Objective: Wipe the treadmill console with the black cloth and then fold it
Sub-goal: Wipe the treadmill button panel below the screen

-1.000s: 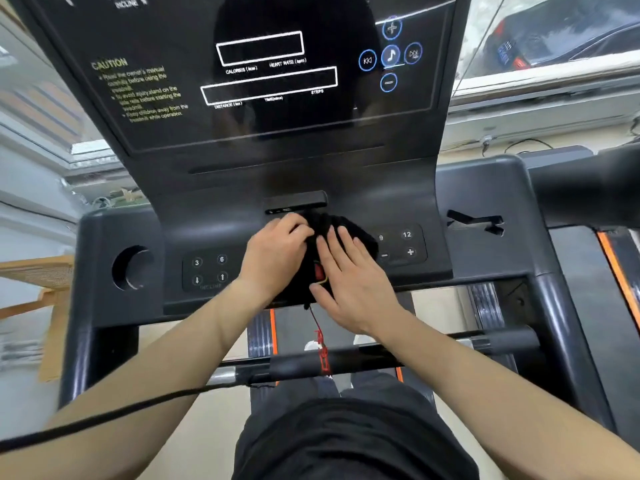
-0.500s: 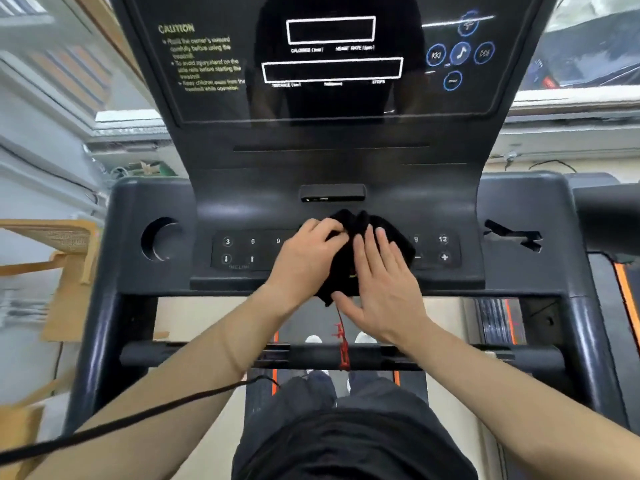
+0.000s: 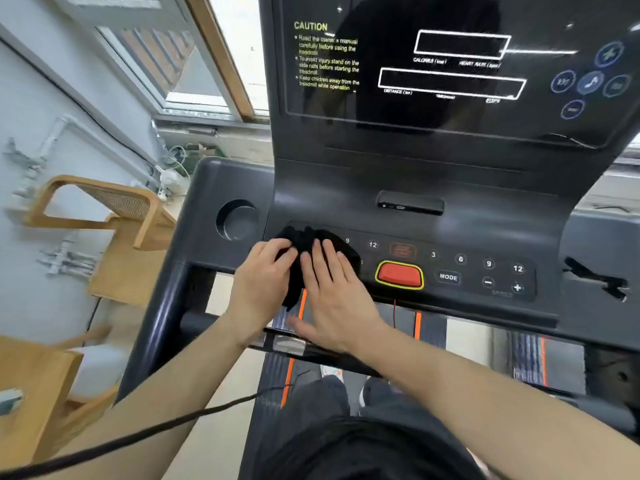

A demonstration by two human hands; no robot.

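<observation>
The black cloth (image 3: 304, 242) lies bunched on the left end of the treadmill console's button strip (image 3: 460, 271), covering the left number keys. My left hand (image 3: 265, 275) grips the cloth's left side with curled fingers. My right hand (image 3: 332, 292) presses flat on top of it, fingers spread. The cloth's lower edge hangs over the console's front lip. The red stop button (image 3: 400, 274) sits uncovered just right of my hands. The dark display panel (image 3: 450, 64) rises behind.
A round cup holder (image 3: 237, 220) sits left of the cloth. A wooden chair (image 3: 110, 216) stands beside the treadmill on the left. A black cable (image 3: 145, 433) crosses my left forearm. A red safety cord (image 3: 394, 313) hangs below the stop button. The handlebar (image 3: 287, 342) runs under my wrists.
Both hands have slid the cloth leftwards along the button strip, from the centre to the left keys. The red stop button is now uncovered. The camera has turned left.
</observation>
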